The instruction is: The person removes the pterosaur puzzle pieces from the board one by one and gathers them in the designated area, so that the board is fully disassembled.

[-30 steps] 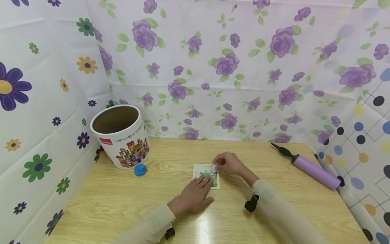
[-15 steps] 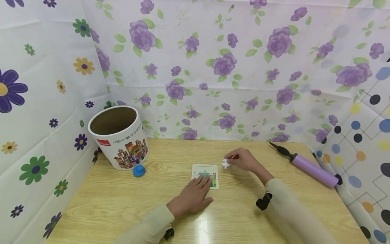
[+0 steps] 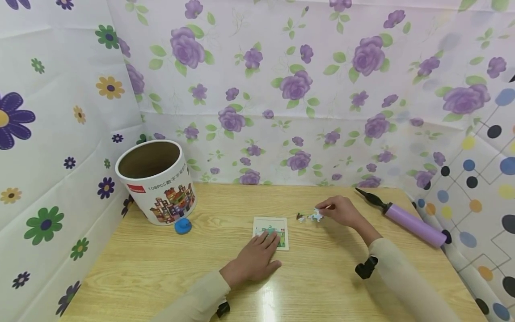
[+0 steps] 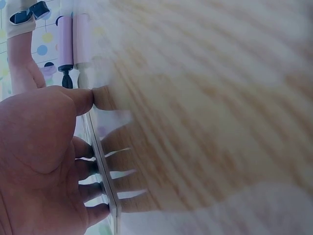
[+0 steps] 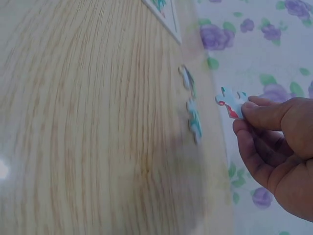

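Note:
A small jigsaw board (image 3: 260, 219) with a pale frame and a green picture lies flat on the table. My left hand (image 3: 255, 258) rests on its near part, fingers straight and spread, covering some of the picture. In the left wrist view, the fingertips meet the board's thin edge (image 4: 104, 169). To the right of the board, my right hand (image 3: 342, 211) pinches a white and red jigsaw piece (image 5: 232, 105) between thumb and fingers. Beside that hand, two loose jigsaw pieces lie on the table in the right wrist view: one piece (image 5: 187, 80) nearer the board, another piece (image 5: 194, 122) closer to me.
A large printed bucket (image 3: 173, 192) stands at the back left, with a blue toy duck (image 3: 183, 226) in front of it. At the right lies a purple hand pump (image 3: 416, 226) with a black nozzle. Flowered cloth (image 3: 257, 112) hangs behind the table's back edge.
My right hand has moved right, away from the board, taking the jigsaw piece over to the loose pieces, which now show. My left hand has stayed on the board.

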{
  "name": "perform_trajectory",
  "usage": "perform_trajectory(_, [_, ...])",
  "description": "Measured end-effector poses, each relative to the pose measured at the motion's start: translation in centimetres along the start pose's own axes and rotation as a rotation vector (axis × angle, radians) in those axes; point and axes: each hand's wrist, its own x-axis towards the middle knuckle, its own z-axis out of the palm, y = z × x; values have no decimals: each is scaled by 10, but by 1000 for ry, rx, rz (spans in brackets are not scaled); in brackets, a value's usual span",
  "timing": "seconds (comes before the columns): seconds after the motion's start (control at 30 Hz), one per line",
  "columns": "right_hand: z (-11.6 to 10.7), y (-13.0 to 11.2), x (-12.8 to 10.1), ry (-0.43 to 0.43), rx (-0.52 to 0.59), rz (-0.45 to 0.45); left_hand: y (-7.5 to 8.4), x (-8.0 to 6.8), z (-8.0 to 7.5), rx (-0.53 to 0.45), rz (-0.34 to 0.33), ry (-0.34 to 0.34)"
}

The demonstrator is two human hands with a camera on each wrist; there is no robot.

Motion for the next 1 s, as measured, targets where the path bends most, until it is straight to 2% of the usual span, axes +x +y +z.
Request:
perform_trajectory(0.5, [-6,36,-7,-15,-52,65,0,0,0,2,-6,0])
perform_trajectory(0.87, [4,46,0,-29,-72,125,1,-1,-2,1,-8,-7])
perform_trajectory(1.0, [6,48,0,-22,-68,121,1,0,-1,6,-9,-11])
